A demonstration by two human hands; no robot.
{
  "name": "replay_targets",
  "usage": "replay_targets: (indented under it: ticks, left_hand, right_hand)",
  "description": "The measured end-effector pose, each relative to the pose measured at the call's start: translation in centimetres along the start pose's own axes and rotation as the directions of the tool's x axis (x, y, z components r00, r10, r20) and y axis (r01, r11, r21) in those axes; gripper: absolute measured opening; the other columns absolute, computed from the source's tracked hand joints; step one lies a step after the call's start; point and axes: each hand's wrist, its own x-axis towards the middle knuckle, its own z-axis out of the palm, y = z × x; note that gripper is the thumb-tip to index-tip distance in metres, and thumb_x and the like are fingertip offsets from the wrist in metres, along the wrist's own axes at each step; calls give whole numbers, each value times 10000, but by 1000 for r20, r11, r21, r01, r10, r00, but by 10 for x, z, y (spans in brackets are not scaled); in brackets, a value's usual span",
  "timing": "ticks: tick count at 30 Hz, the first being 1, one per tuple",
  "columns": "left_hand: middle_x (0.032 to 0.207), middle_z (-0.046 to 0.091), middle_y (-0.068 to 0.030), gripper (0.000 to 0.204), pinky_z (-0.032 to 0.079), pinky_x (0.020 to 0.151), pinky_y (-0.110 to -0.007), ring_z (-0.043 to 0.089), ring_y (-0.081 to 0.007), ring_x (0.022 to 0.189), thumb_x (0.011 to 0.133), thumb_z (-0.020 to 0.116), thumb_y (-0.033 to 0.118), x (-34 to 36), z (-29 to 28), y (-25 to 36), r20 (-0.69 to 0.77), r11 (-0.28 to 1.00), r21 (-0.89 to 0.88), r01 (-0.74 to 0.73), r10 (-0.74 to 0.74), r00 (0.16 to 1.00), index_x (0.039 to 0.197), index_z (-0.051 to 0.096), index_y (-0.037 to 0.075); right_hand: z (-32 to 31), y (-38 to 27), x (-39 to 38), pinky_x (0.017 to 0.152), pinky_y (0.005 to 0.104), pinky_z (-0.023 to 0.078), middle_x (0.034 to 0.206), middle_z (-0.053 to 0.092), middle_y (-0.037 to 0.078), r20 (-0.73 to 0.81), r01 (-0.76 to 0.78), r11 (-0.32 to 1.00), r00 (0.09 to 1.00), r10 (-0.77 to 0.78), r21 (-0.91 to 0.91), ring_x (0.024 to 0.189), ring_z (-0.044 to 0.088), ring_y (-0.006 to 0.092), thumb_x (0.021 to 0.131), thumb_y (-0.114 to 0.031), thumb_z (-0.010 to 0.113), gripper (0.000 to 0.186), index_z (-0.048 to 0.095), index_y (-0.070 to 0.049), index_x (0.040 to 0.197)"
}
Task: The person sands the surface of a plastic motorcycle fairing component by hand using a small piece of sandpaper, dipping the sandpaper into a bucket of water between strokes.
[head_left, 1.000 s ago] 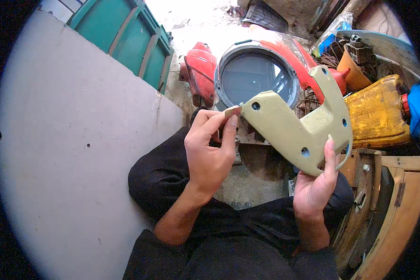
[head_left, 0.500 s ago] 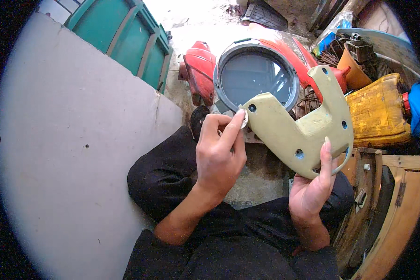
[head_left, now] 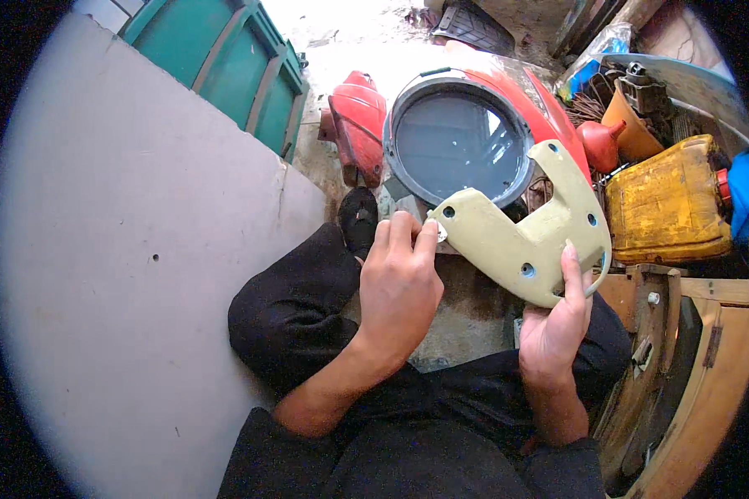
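Note:
With my right hand [head_left: 562, 324] I grip a pale olive-cream plastic panel [head_left: 549, 237] by its lower right part; it has a notched outline and several bolt holes. My left hand [head_left: 399, 291], back upward, pinches a small whitish scrap of paper [head_left: 441, 234] at the panel's upper left edge, its thumb hidden behind the fingers. Behind the panel sits a round bucket [head_left: 395, 137] of grey water. Red plastic body panels lie either side of the bucket, one at the left [head_left: 356, 125] and one at the right [head_left: 545, 104].
A white board [head_left: 141, 274] fills the left side, with a green panelled object [head_left: 225, 66] above it. At right are a yellow jerrycan [head_left: 657, 200], red funnel [head_left: 595, 145], orange container [head_left: 632, 121] and wooden pieces [head_left: 716, 382]. My shoe [head_left: 358, 212] is below the bucket.
The cream panel has moved down and slightly left in my right hand. My left hand has shifted right and turned more back-up, still pinching the scrap at the panel's edge.

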Motion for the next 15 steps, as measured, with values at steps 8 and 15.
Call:
replay_targets:
  ticks: [8,15]
  left_hand:
    - [802,519,-119,210,454,717,-377,535,-289,788,695,563,-52,1,-1,-13,78,1000,-3,29,-29,997,885,641,-9]
    - [819,537,-84,209,408,683,-357,541,-259,760,754,591,-23,14,-21,-13,-121,995,-95,33,-44,992,922,663,80]
  right_hand:
    - [-4,-24,14,900,384,444,1224,494,80,-90,99,995,991,-98,2,1118,494,207,877,-264,570,495,403,-83,1307]
    - [0,-27,6,928,381,426,1239,480,80,-35,79,996,996,-78,43,1128,487,207,879,-258,568,506,387,-91,1322]
